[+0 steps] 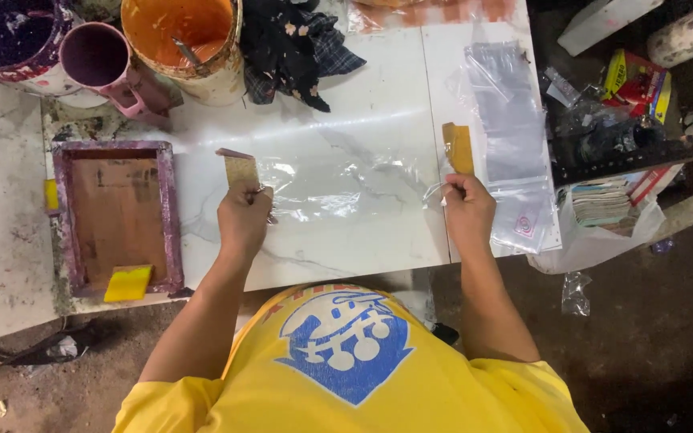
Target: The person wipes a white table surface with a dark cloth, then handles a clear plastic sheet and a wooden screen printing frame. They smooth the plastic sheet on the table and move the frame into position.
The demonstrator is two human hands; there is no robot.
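Observation:
A clear plastic bag (346,188) lies flat on the white marble-patterned table (378,104). My left hand (244,215) pinches the bag's left edge together with a small brownish card (240,168) standing up from the fingers. My right hand (467,210) grips the bag's right edge and holds a small yellow-orange card (458,147) upright. The bag stretches between both hands.
A wooden screen frame with purple-stained edges (115,216) lies at left, a yellow squeegee (128,282) on its near edge. Paint buckets, one orange (186,40), one purple (10,36), and a pink mug (102,60) stand at the back. Clear bags (511,136) are stacked at right.

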